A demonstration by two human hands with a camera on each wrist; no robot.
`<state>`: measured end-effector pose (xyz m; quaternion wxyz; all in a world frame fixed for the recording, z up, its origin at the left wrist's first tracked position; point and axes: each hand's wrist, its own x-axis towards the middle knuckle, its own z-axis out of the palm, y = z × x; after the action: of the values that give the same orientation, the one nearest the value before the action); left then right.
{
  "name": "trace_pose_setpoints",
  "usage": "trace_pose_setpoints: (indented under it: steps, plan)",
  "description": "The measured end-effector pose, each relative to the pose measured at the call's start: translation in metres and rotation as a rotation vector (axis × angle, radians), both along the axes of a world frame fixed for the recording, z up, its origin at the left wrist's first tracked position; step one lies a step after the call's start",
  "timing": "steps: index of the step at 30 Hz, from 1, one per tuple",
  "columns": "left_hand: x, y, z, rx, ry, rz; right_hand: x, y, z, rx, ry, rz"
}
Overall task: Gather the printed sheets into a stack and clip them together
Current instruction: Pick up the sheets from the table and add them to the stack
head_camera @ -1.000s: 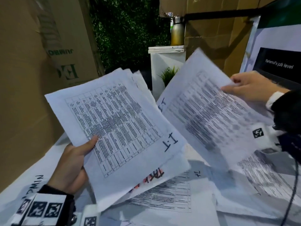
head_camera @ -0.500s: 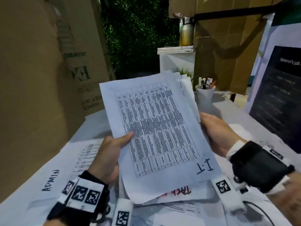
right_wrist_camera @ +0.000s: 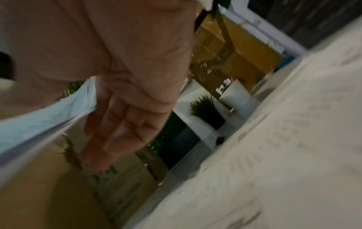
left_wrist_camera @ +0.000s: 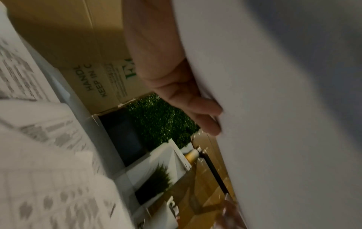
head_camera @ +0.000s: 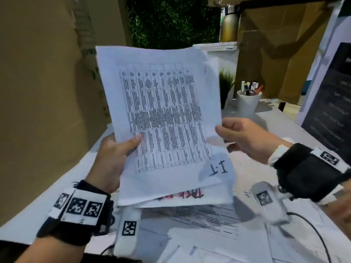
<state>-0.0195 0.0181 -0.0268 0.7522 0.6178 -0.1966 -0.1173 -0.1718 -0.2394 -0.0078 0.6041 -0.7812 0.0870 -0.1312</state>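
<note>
A stack of printed sheets (head_camera: 161,111) stands nearly upright above the table, with a table of text on its front page and "I.T" handwritten at the lower right corner. My left hand (head_camera: 114,154) grips its lower left edge, thumb on the front. From the left wrist, the fingers (left_wrist_camera: 176,93) lie behind the stack's blank back (left_wrist_camera: 274,108). My right hand (head_camera: 239,137) pinches the right edge, thumb tip on the front; the right wrist view shows its fingers (right_wrist_camera: 127,116) behind the paper edge (right_wrist_camera: 39,120). Several loose printed sheets (head_camera: 205,215) lie on the table below.
A white pen cup (head_camera: 247,103) and a small potted plant (head_camera: 226,86) stand at the table's far side. Cardboard boxes (head_camera: 47,92) wall the left. A dark sign (head_camera: 332,103) leans at the right. A metal bottle (head_camera: 229,25) sits on a white stand. A black cable (head_camera: 313,230) trails near right.
The single sheet my right hand held a second ago has joined the stack. The stack has turned more upright, and my right hand has come to its right edge.
</note>
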Motion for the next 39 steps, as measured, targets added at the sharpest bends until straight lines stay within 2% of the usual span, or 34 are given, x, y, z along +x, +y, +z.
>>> trace_pose_setpoints:
  steps: [2, 4, 5, 7, 11, 15, 17, 18, 21, 23, 26, 28, 30, 32, 33, 34, 36, 37, 39]
  plan:
    - [0.011, 0.011, 0.006, -0.015, 0.023, 0.051, -0.001, -0.011, -0.006, -0.326, 0.216, 0.067]
    - [0.022, 0.024, 0.007, -0.002, 0.036, 0.087, 0.003, -0.017, -0.013, -0.638, 0.478, 0.043]
    - [0.027, 0.028, 0.005, 0.009, 0.053, 0.090, 0.006, -0.019, -0.018, -0.748, 0.594, 0.026]
    - [0.040, 0.039, -0.002, 0.006, 0.111, 0.086, 0.013, -0.018, -0.028, -0.846, 0.757, 0.033]
    - [0.054, 0.057, -0.018, -0.003, 0.233, 0.086, 0.025, -0.012, -0.044, -0.951, 0.792, 0.105]
    - [0.051, 0.058, -0.023, -0.014, 0.221, 0.067, 0.026, -0.009, -0.049, -0.938, 0.706, 0.143]
    - [0.047, 0.057, -0.021, -0.047, 0.248, 0.050, 0.021, -0.015, -0.042, -0.878, 0.577, 0.081]
    - [0.045, 0.056, -0.021, -0.067, 0.267, 0.038, 0.017, -0.017, -0.037, -0.760, 0.491, 0.014]
    - [0.039, 0.050, -0.021, -0.121, 0.391, -0.048, 0.011, -0.017, -0.032, -0.156, 0.199, -0.146]
    - [0.033, 0.041, -0.022, -0.146, 0.428, -0.101, 0.010, -0.010, -0.034, 0.104, 0.053, -0.168]
    - [0.024, 0.025, -0.025, -0.162, 0.422, -0.173, 0.012, 0.011, -0.040, 0.227, -0.007, -0.091]
    - [0.019, 0.017, -0.026, -0.152, 0.392, -0.198, 0.016, 0.019, -0.041, 0.264, 0.049, 0.006]
    - [0.018, 0.014, -0.028, -0.121, 0.310, -0.152, 0.019, 0.015, -0.039, 0.265, 0.141, 0.018]
    - [0.021, 0.015, -0.029, -0.084, 0.230, -0.085, 0.022, -0.003, -0.038, 0.112, 0.192, -0.039]
    - [0.024, 0.017, -0.030, -0.075, 0.204, -0.059, 0.022, -0.014, -0.037, -0.062, 0.239, -0.068]
    - [0.026, 0.020, -0.030, -0.070, 0.181, -0.037, 0.021, -0.025, -0.036, -0.282, 0.340, -0.073]
    - [0.029, 0.025, -0.030, -0.062, 0.140, -0.016, 0.020, -0.040, -0.038, -0.682, 0.657, -0.044]
    - [0.030, 0.026, -0.029, -0.061, 0.126, -0.012, 0.021, -0.044, -0.041, -0.809, 0.784, -0.042]
    - [0.030, 0.028, -0.028, -0.061, 0.108, -0.014, 0.025, -0.048, -0.047, -0.919, 0.867, -0.062]
